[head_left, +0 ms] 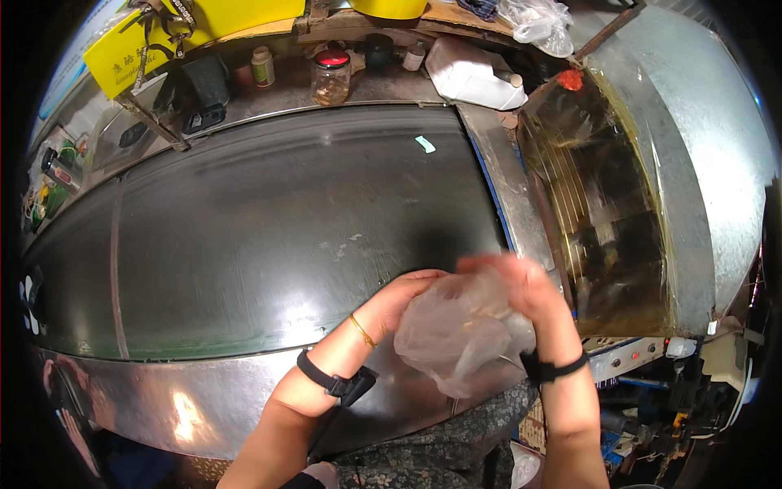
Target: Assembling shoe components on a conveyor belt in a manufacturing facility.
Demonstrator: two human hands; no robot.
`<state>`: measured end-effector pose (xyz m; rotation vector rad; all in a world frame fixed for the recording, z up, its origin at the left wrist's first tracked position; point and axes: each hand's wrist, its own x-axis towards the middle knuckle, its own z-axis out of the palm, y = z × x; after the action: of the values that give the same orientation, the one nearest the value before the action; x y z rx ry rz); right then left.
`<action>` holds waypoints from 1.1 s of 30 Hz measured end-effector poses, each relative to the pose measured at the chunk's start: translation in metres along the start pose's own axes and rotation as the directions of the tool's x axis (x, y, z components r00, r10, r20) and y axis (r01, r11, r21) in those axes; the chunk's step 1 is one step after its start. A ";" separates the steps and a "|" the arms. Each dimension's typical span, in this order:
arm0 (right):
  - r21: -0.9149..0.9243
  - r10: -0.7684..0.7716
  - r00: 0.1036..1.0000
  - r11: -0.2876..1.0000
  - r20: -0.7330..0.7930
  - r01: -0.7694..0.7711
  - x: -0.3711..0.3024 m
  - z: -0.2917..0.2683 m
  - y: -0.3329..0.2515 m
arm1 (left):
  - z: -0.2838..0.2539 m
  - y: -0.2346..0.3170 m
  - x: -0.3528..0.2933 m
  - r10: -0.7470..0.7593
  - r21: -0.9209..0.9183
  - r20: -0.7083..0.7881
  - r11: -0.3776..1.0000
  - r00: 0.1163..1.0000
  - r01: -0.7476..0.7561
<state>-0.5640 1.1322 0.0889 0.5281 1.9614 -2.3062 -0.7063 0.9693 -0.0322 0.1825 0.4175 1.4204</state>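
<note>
- Hanging between the 2 hands, in front of dark patterned clothing (432, 452), is a clear, crumpled plastic bag (452, 334); whether it touches the metal front edge (220, 407) behind it, I cannot tell.
- This bag looks thin, soft and very light, so it should fold and cling rather than keep a shape; such film is probably slippery and easily torn by a hard pull.
- A pinch on its upper part, 1 hand to each side, would likely hold best.
- The left hand (411, 287) is at the bag's upper left; the film hides its fingertips, so I cannot tell how far they close.
- The right hand (529, 281) bends over the bag's upper right, blurred; I cannot tell whether it is open or gripping.
- Beyond spreads a smooth dark surface (285, 212), with 1 small pale green strip (425, 144) near its far right corner.
- Farthest back, 1 red-lidded jar (331, 80) stands left of a white jug (468, 73).
</note>
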 end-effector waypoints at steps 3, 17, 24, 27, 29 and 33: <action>-0.117 -0.037 0.917 0.993 -0.397 -0.011 0.112 -0.045 0.018 | -0.003 -0.007 0.005 -0.043 -0.058 -0.016 0.997 0.999 0.042; -0.935 -0.767 0.642 0.216 0.016 0.281 0.249 -0.026 0.017 | 0.003 0.026 -0.010 -0.024 -0.077 -0.094 0.997 0.995 0.017; -0.584 -0.783 0.581 0.584 -0.222 0.564 0.277 0.009 -0.245 | 0.021 0.029 -0.021 0.052 -0.094 -0.113 0.994 0.992 -0.063; -0.893 -0.867 0.486 0.301 -0.110 0.334 0.264 -0.013 -0.271 | 0.018 0.022 -0.010 0.023 -0.012 -0.141 1.000 0.990 -0.025; -0.763 -0.768 0.624 0.488 -0.143 0.425 0.225 -0.001 -0.240 | 0.013 0.026 -0.011 0.054 -0.019 -0.148 0.998 0.987 -0.057; -0.526 -0.181 0.979 0.844 -0.093 0.106 0.056 0.068 -0.118 | -0.038 -0.003 0.012 0.109 -0.259 0.137 0.963 0.984 -0.071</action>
<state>-0.6628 1.0974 0.1920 0.5082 2.6374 -1.7111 -0.7169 0.9755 -0.0700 0.1012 0.1021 1.5241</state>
